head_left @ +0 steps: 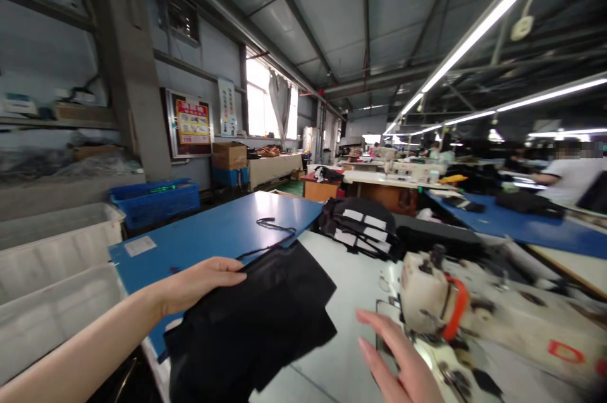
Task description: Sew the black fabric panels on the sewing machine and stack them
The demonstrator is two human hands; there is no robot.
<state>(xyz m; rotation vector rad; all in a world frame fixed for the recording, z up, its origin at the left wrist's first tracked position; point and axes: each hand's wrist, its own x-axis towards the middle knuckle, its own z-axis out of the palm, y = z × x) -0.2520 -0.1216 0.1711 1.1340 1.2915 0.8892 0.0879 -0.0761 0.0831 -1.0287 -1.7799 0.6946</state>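
Observation:
Black fabric pieces [256,321] hang from my left hand [218,278], whose thumb and fingers pinch their upper left edge. Part of the fabric lies over the white sewing table [348,289]. To the right of the fabric, my right hand [396,355] is apart from it, slightly blurred, with its fingers spread and nothing between them. Close beside that hand stands a white sewing machine [427,292] with an orange-red part on its head. A dark cord [275,226] lies on the blue tabletop [213,223] beyond my left hand.
A black bundle with white patches [363,226] sits behind the sewing table. At the left are white bins [57,245] and a blue crate [154,200]. Another blue table [516,226] holds dark fabric at the right, near a person in a white top [571,178].

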